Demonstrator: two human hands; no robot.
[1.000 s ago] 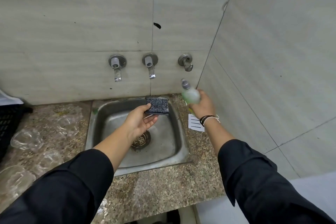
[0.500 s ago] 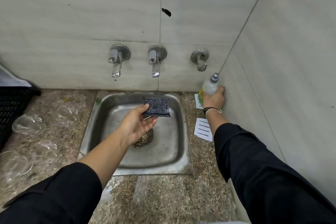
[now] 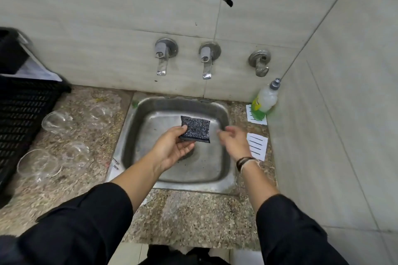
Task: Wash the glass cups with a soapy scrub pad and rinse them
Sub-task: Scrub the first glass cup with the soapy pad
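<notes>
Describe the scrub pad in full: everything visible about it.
The scrub pad is a small, flat, roughly square pad with a dark blue-grey, speckled, glittery woven surface and a stitched edge. It is held roughly level above the steel sink, pinched at its near left corner by the left hand. The blurred right hand is close beside it; contact cannot be told.

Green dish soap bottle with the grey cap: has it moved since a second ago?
Yes. The green dish soap bottle went from the right hand, over the sink's rim, to the counter's back corner.
</notes>
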